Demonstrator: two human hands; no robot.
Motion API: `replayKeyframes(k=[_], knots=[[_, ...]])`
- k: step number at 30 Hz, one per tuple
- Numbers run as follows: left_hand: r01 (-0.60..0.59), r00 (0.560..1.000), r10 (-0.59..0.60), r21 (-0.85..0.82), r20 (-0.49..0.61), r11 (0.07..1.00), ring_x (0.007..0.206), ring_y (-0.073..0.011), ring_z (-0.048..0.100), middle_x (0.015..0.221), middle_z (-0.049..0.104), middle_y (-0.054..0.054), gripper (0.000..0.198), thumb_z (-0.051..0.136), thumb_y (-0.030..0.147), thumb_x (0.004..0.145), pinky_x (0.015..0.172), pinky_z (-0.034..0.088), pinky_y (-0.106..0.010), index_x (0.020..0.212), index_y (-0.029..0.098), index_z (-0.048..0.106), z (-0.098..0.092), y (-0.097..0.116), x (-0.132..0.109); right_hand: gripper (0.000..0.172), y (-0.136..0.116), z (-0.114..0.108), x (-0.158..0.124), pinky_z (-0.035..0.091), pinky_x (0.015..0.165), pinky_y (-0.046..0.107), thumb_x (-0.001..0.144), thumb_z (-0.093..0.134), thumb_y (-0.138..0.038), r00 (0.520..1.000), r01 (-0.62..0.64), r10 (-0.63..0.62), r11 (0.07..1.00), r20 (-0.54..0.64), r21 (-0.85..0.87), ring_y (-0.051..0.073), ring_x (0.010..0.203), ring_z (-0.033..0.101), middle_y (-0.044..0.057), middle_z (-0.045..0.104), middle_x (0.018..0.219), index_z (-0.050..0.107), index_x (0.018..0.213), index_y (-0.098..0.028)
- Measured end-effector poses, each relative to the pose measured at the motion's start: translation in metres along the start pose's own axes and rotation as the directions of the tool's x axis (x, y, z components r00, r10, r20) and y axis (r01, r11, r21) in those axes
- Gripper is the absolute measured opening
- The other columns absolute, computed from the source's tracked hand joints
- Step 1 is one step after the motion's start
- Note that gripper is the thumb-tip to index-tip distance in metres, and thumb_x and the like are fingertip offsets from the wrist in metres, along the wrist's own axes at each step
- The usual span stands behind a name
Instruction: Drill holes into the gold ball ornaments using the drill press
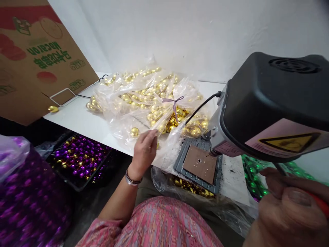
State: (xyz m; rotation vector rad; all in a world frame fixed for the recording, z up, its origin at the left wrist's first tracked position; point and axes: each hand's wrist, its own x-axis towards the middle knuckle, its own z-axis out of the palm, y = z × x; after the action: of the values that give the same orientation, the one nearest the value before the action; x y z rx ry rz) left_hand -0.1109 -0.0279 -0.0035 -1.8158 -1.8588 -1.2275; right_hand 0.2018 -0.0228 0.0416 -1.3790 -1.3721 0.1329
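My left hand point(146, 150) is over the front edge of the table, its fingers pressed together beside a clear plastic bag point(120, 118) of gold balls. A bit of gold shows just behind its fingers; whether they grip it is hard to tell. At the right, my right hand point(288, 206) is wrapped round the red handle point(318, 202) of a black and grey drill press point(277, 106). Below the drill head lies a brown board point(199, 164) with small holes, on a grey metal base point(181, 161). A purple ribbon point(174, 100) is tied on the bag.
A cardboard box point(46, 58) stands at the left, with one gold ball point(53, 109) near it. Below the table are a black crate point(79, 188) of purple and gold balls and a purple-filled bag point(31, 199). Green balls point(253, 178) lie behind my right hand.
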Motion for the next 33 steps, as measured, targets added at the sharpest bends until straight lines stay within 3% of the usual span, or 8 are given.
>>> replayKeyframes(k=[3,6,11,20,22,24,27,33], knots=[[0.032,0.961,-0.002,-0.101,0.278,0.994,0.103,-0.0174,0.068,0.113,0.072,-0.009,0.032,0.045,0.012,0.096,0.094,0.055,-0.03,0.118,0.019,0.067,0.029,0.011,0.022,0.023,-0.009,0.002,0.012,0.038,0.045,0.035,0.07,0.061,-0.044,0.989,0.004,0.017,0.99,-0.144,0.143,0.021,0.051,0.059,0.006,0.064,0.061,0.07,0.07,-0.023],[0.129,0.882,-0.15,0.078,0.446,0.989,0.111,-0.023,0.067,0.126,0.068,-0.013,0.037,0.046,0.008,0.092,0.097,0.054,-0.034,0.12,0.017,0.068,0.057,-0.001,0.042,0.029,-0.014,0.001,0.019,0.037,0.042,0.034,0.067,0.065,-0.05,0.99,0.037,-0.017,0.99,-0.143,0.136,0.02,0.047,0.058,0.006,0.065,0.055,0.072,0.063,-0.022],[0.19,0.821,-0.312,0.286,0.478,0.939,0.11,-0.0298,0.067,0.146,0.055,-0.014,0.05,0.06,0.016,0.086,0.091,0.056,-0.039,0.135,0.021,0.06,0.069,-0.021,0.051,0.03,-0.012,-0.003,0.018,0.044,0.043,0.031,0.07,0.066,-0.048,0.995,0.069,-0.057,0.985,-0.077,0.158,0.019,0.05,0.062,0.005,0.064,0.055,0.072,0.063,-0.02],[-0.068,0.843,-0.155,0.387,0.516,0.919,0.115,-0.0315,0.06,0.137,0.058,-0.016,0.041,0.046,0.013,0.094,0.093,0.049,-0.044,0.131,0.021,0.061,0.061,-0.013,0.039,0.029,-0.008,-0.004,0.012,0.048,0.048,0.029,0.07,0.068,-0.044,0.999,0.012,-0.005,0.985,-0.039,0.173,0.019,0.058,0.067,0.008,0.071,0.07,0.072,0.071,-0.016],[-0.195,0.807,-0.047,0.34,0.589,0.92,0.112,-0.0302,0.06,0.128,0.061,-0.016,0.038,0.044,0.013,0.095,0.094,0.047,-0.045,0.125,0.023,0.064,0.059,-0.008,0.046,0.031,-0.007,-0.003,0.01,0.048,0.051,0.03,0.069,0.068,-0.046,0.999,-0.036,0.042,0.982,-0.029,0.185,0.019,0.06,0.067,0.008,0.071,0.072,0.072,0.072,-0.015],[-0.296,0.719,0.017,0.285,0.694,0.912,0.109,-0.0291,0.061,0.119,0.064,-0.016,0.035,0.042,0.012,0.095,0.094,0.046,-0.045,0.118,0.022,0.067,0.057,-0.005,0.057,0.034,-0.006,-0.003,0.009,0.049,0.054,0.032,0.068,0.068,-0.048,0.997,-0.066,0.071,0.975,-0.016,0.213,0.019,0.062,0.067,0.007,0.07,0.072,0.071,0.074,-0.015],[-0.29,0.649,-0.102,0.369,0.754,0.883,0.106,-0.0305,0.063,0.114,0.065,-0.019,0.034,0.043,0.009,0.092,0.093,0.045,-0.046,0.115,0.015,0.067,0.058,-0.006,0.073,0.036,-0.003,-0.003,0.008,0.049,0.059,0.033,0.069,0.068,-0.052,0.997,-0.08,0.083,0.971,-0.005,0.226,0.019,0.065,0.067,0.006,0.071,0.074,0.07,0.076,-0.016],[-0.224,0.674,-0.217,0.475,0.706,0.851,0.1,-0.032,0.067,0.111,0.066,-0.02,0.038,0.043,0.01,0.092,0.086,0.048,-0.046,0.125,0.013,0.061,0.06,-0.014,0.082,0.031,0.001,-0.002,0.006,0.051,0.062,0.029,0.079,0.064,-0.051,0.999,0.041,-0.039,0.985,-0.015,0.167,0.015,0.068,0.066,0.004,0.073,0.08,0.068,0.08,-0.02]])
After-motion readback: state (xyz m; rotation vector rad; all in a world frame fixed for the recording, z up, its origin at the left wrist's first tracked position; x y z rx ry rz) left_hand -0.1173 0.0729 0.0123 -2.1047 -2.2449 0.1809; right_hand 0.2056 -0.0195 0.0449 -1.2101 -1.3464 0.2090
